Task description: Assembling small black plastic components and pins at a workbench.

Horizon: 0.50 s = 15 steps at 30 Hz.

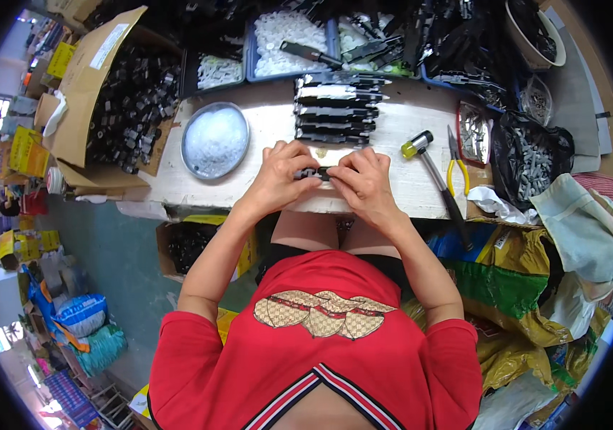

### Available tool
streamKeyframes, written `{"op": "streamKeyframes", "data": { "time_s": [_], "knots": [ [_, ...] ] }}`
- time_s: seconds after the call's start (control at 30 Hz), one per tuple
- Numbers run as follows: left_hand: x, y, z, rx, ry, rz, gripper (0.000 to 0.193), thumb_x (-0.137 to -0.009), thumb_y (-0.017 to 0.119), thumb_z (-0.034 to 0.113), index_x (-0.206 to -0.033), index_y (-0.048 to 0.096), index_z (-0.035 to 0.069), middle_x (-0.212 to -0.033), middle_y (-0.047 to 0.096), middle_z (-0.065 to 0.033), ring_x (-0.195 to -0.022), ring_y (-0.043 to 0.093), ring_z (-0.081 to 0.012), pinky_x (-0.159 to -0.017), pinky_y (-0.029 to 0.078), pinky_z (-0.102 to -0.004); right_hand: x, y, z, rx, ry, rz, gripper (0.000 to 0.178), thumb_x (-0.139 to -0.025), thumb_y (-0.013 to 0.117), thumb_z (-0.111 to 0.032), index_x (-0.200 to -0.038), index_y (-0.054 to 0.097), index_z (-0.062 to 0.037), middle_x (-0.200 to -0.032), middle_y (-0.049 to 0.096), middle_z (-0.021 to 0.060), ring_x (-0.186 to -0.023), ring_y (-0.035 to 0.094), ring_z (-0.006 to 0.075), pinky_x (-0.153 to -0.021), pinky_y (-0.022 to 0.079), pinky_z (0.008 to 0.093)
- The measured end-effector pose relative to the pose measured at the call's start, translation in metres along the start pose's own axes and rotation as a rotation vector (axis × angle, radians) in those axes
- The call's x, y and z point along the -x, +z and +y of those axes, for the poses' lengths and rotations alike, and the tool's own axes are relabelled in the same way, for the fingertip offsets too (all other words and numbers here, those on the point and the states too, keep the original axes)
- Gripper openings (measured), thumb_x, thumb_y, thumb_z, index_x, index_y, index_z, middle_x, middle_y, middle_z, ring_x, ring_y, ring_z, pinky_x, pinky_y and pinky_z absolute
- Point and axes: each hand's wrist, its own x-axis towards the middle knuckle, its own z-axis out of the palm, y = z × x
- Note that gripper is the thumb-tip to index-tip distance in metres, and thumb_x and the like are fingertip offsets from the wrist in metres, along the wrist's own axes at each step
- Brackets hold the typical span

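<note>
Between my two hands, close to the front edge of the white worktable, is a small dark, elongated part. My left hand pinches its left end with thumb and fingers. On the other end, my right hand has its fingertips closed. The fingers cover much of the part, so its exact kind does not show. Just beyond my hands lies a row of similar long black assemblies, side by side. A round dish of whitish, translucent material sits left of them.
Right of my hands lie a hammer and yellow-handled pliers. A red tray and a black bag of grey parts stand farther right. At left is a cardboard box of black parts. Blue bins line the back.
</note>
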Motion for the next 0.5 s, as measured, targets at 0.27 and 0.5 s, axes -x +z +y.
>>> {"op": "streamKeyframes", "data": {
  "time_s": [0.27, 0.5],
  "knots": [
    [-0.036, -0.019, 0.032, -0.199, 0.135, -0.113, 0.019, -0.065, 0.069, 0.017, -0.08, 0.064, 0.008, -0.084, 0.053, -0.006, -0.083, 0.047, -0.0246, -0.073, 0.032, -0.0359, 0.008, -0.085, 0.056, 0.22, 0.178, 0.291, 0.008, -0.072, 0.062, -0.009, -0.08, 0.063, -0.0075, -0.079, 0.056, 0.0051, -0.078, 0.053, 0.0229, -0.069, 0.036, 0.036],
    [-0.203, 0.036, 0.086, -0.067, 0.372, -0.036, 0.008, -0.068, 0.057, 0.006, -0.071, 0.064, 0.003, -0.076, 0.06, -0.015, -0.074, 0.059, -0.0342, -0.063, 0.047, -0.0431, 0.028, -0.14, 0.114, 0.562, 0.509, 0.204, 0.011, -0.079, 0.057, -0.014, -0.084, 0.065, -0.0075, -0.082, 0.06, 0.0092, -0.081, 0.056, 0.0283, -0.067, 0.041, 0.0409]
  ]
}}
